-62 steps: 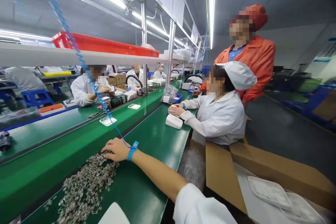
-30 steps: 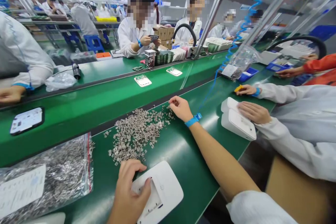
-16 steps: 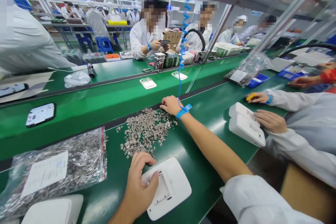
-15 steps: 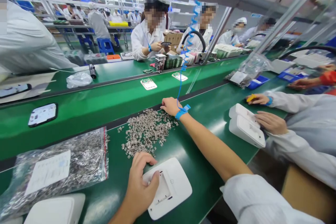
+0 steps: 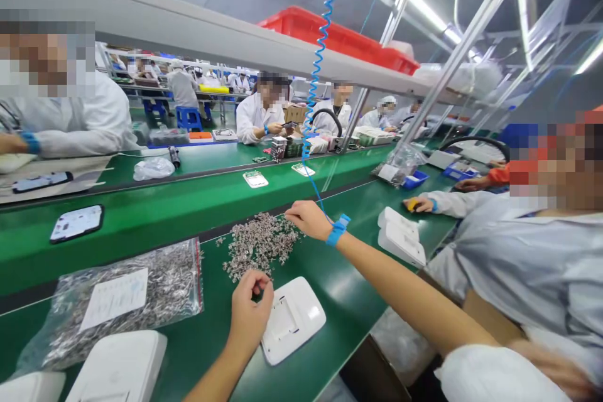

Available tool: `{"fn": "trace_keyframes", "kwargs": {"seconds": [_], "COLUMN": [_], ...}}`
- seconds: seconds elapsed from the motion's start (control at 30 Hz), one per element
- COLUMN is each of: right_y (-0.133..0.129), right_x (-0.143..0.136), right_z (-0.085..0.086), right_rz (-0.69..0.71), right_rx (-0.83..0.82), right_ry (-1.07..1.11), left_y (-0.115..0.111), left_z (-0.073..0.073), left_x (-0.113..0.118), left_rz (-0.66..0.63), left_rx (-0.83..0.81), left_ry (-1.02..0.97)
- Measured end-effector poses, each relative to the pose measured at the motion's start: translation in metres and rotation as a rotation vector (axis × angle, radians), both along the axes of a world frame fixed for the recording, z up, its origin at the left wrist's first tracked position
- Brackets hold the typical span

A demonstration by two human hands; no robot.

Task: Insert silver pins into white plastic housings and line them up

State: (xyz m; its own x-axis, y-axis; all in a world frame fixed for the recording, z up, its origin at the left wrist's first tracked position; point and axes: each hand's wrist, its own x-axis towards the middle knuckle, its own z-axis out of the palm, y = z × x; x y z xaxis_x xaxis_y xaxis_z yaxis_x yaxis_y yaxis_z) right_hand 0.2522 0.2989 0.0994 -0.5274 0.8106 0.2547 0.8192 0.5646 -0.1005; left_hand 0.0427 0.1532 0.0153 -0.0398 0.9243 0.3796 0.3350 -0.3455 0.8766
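Lower left corner: 2 white casings point(image 5: 120, 367), side by side. Left of frame, above them: dark-rimmed panel point(image 5: 76, 223), flat on the green belt point(image 5: 155, 207). Between casings and belt: clear bag point(image 5: 169, 276) of small metal parts, white label point(image 5: 114, 299) on its upper face.

Center: loose pile of metal parts point(image 5: 257, 245) on the green bench point(image 5: 207, 345). Below the pile, left hand point(image 5: 249, 306), fingers curled toward thumb; cannot tell whether the tips meet or pinch a part. White housing point(image 5: 301, 320) lies just right of this hand, recess facing up.

Right of center: right hand point(image 5: 309, 220) at the pile's upper right edge, fingers bunched and pointing left; grip cannot be determined. Blue strap point(image 5: 338, 230) around its wrist; coiled blue cord point(image 5: 313, 85) runs up from there.

Right of frame: 2 white units point(image 5: 402, 235), adjoining, near a co-worker's hand point(image 5: 424, 205) with a yellow item point(image 5: 413, 204).
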Motion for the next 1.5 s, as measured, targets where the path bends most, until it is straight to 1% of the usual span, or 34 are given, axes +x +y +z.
{"fn": "trace_keyframes", "kwargs": {"seconds": [0.07,0.13,0.23,0.33,0.5,0.57,0.73,0.8,0.93,1.07,1.13,1.33,1.5], "right_y": [-0.028,-0.054,-0.091,-0.117,-0.138,-0.143,-0.146,-0.143,-0.141,-0.143,-0.143,-0.138,-0.133], "right_x": [-0.002,-0.005,-0.009,-0.014,-0.022,-0.026,-0.035,-0.037,-0.04,-0.041,-0.042,-0.042,-0.045], "right_z": [0.01,0.017,0.02,0.015,-0.003,-0.009,-0.021,-0.027,-0.036,-0.036,-0.035,-0.033,-0.03], "right_rz": [0.076,0.117,0.141,0.134,0.079,0.116,0.306,0.338,0.349,0.377,0.38,0.392,0.399], "right_rx": [-0.013,-0.063,-0.161,-0.227,-0.251,-0.235,-0.161,-0.15,-0.127,-0.047,-0.037,-0.106,-0.122], "right_ry": [0.066,0.098,0.137,0.203,0.289,0.262,0.101,0.063,-0.002,-0.108,-0.14,-0.166,-0.218], "left_y": [0.001,0.001,-0.002,-0.003,0.001,0.001,0.001,0.001,0.001,0.0,0.0,-0.001,-0.001], "left_z": [-0.002,-0.003,-0.004,-0.005,-0.009,-0.009,-0.01,-0.011,-0.012,-0.011,-0.011,-0.01,-0.01], "left_x": [-0.001,-0.002,0.0,0.003,0.005,0.005,0.003,0.003,0.004,0.005,0.005,0.005,0.005], "left_rz": [0.023,0.048,0.076,0.074,0.038,0.033,0.026,0.042,0.065,0.059,0.061,0.067,0.069], "left_rx": [0.01,0.013,-0.01,-0.048,-0.123,-0.122,-0.102,-0.101,-0.094,-0.087,-0.091,-0.107,-0.117], "left_ry": [-0.028,-0.045,-0.067,-0.11,-0.188,-0.198,-0.156,-0.125,-0.037,-0.009,-0.001,0.003,-0.024]}}
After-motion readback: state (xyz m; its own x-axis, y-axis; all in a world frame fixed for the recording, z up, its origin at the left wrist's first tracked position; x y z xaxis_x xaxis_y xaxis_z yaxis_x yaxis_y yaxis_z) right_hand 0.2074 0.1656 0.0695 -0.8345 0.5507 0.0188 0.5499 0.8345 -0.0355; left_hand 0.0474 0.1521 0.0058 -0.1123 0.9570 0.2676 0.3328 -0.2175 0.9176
